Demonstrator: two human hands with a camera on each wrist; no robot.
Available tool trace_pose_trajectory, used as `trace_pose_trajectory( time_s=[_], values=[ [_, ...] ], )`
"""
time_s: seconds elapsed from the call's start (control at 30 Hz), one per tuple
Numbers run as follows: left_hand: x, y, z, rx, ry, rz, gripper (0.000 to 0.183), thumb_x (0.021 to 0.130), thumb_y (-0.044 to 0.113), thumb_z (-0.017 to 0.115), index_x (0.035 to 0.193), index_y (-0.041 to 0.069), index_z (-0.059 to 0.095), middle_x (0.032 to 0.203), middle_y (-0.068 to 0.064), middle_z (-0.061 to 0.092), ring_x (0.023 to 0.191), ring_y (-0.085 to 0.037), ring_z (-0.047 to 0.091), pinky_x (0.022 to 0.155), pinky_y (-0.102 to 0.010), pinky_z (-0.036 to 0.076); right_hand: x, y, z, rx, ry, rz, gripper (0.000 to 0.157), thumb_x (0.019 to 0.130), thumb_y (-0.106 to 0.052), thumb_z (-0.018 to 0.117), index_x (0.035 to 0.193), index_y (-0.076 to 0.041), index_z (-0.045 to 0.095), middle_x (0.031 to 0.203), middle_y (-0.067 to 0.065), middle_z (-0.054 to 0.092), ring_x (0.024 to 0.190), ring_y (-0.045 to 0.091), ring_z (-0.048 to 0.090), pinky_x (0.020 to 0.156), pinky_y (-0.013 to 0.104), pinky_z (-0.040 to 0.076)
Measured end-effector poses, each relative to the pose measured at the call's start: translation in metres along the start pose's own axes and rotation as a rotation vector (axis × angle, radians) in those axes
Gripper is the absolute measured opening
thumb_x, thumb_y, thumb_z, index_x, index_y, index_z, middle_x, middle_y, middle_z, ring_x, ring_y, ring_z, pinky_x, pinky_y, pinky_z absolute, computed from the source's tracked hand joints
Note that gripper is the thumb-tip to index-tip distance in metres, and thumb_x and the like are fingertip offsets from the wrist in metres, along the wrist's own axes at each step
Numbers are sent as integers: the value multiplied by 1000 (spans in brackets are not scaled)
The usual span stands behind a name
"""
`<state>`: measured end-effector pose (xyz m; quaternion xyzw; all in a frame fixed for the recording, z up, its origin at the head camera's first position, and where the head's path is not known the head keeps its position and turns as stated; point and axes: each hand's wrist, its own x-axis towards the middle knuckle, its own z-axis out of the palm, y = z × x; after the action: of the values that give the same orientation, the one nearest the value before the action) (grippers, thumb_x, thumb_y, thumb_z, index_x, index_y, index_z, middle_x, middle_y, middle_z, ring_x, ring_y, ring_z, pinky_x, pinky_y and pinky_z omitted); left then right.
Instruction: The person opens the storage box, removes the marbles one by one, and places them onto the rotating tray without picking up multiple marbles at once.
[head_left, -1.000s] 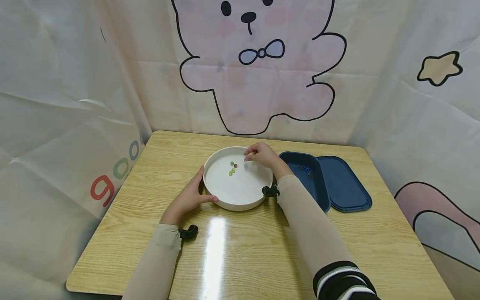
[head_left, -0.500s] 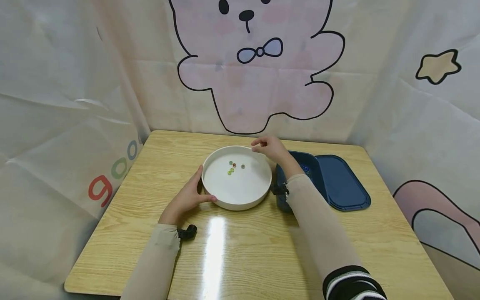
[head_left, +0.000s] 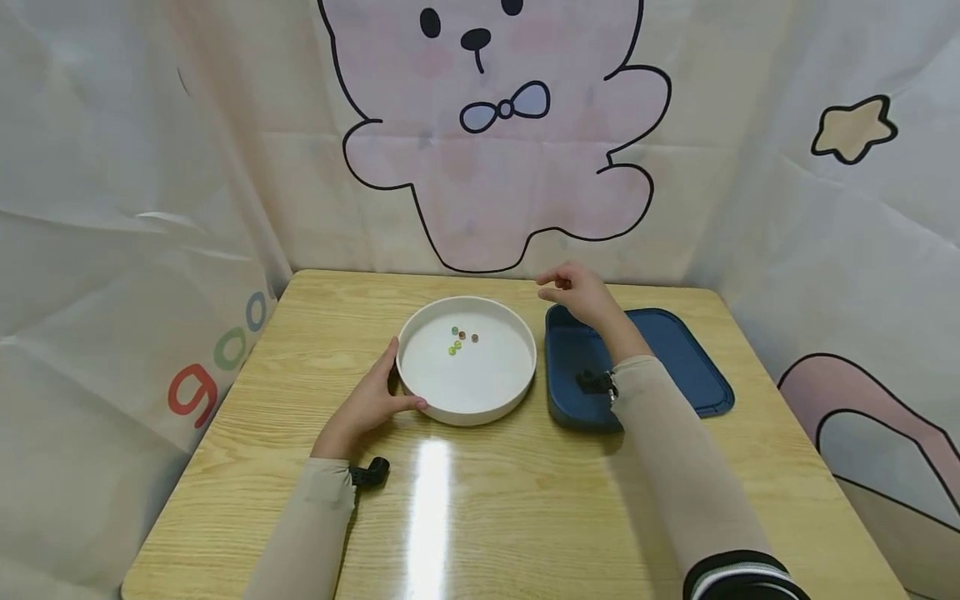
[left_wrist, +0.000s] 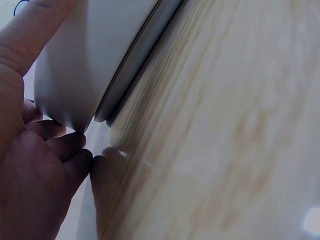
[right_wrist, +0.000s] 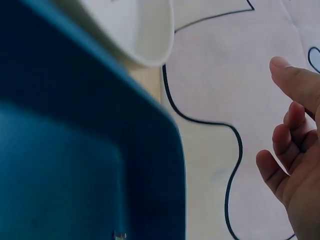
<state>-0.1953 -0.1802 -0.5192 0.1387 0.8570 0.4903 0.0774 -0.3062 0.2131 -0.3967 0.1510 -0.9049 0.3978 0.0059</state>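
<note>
A round white dish (head_left: 480,383) with several small coloured marbles (head_left: 458,345) in it sits on the table. My left hand (head_left: 370,406) holds the dish's left side, thumb at the near rim. In the left wrist view, its curled fingertips touch the lower wall of the dish (left_wrist: 95,55). My right hand (head_left: 585,300) hovers over the far end of a dark blue box (head_left: 566,367). Its fingers are loosely bent with nothing between them, as the right wrist view of the hand (right_wrist: 300,145) shows. My forearm hides part of the box's inside.
A flat blue lid (head_left: 682,358) lies right of the box, partly behind my right arm. The wooden table (head_left: 495,500) ends at a hanging cloth (head_left: 525,192) printed with a cartoon bear. Low in the right wrist view, a small shiny object (right_wrist: 119,235) shows inside the box.
My right hand has left a brownish marble in the dish and moved right, over the box. The left hand keeps its place on the dish. The head view has shifted slightly.
</note>
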Motion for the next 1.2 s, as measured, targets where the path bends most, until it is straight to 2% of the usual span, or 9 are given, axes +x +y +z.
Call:
trace_pose_trajectory(
  time_s=[0.23,0.57,0.83,1.1,1.2],
  values=[
    [0,1,2,9,2,8,136,74,49,89,165,22,-8,173,-5,0,159,-30,3,126,-57,11,-11,23,-13,-24,60,12,24,98,-27,73,115,-12,76,102,10,50,89,28,42,76,42,36],
    [-1,0,4,12,1,-12,138,72,55,88,165,24,-8,173,-4,-1,159,-28,3,127,-55,12,-23,50,-20,-70,97,37,24,97,-24,74,117,-11,76,103,11,52,90,28,44,77,41,36],
    [0,2,0,10,9,-1,137,72,56,89,165,25,-7,173,-1,0,159,-25,3,127,-54,11,-31,65,-29,-62,121,78,26,98,-23,72,121,-9,74,115,14,55,99,30,46,83,45,40],
    [-1,4,0,-11,-2,16,135,75,48,89,164,28,-9,173,-3,-1,159,-26,2,127,-55,11,-38,82,-32,-115,141,128,28,100,-24,70,121,-6,73,114,15,54,100,31,47,84,46,41],
    [-2,4,0,-10,-5,12,136,74,51,89,164,28,-10,173,-3,-1,159,-27,2,127,-56,11,-40,89,-32,-117,139,123,28,99,-21,71,121,-3,73,124,18,53,112,36,49,93,52,43]
  ],
)
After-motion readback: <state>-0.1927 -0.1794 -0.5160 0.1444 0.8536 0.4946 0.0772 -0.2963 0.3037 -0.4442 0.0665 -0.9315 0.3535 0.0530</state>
